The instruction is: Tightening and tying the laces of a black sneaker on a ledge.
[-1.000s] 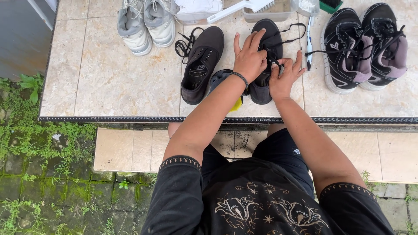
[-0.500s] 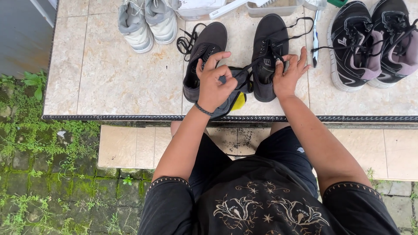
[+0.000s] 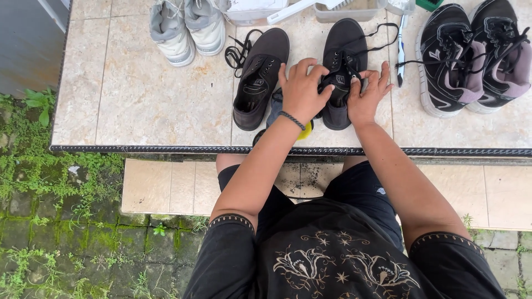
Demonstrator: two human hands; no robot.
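Grey sneakers [image 3: 185,29] at the tiled table's [image 3: 144,105] far left; black-and-mauve trainers [image 3: 471,55] far right; a toothbrush [image 3: 401,52] beside them; mossy paving [image 3: 61,221] below.

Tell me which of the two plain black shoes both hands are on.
The right-hand black shoe: left hand and right hand grip its lace area. The other black shoe lies untouched beside it.

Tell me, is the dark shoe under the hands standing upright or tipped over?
Upright: the dark shoe rests on its sole on the tiled table, opening up, with both the left hand and the right hand at its tongue and laces.
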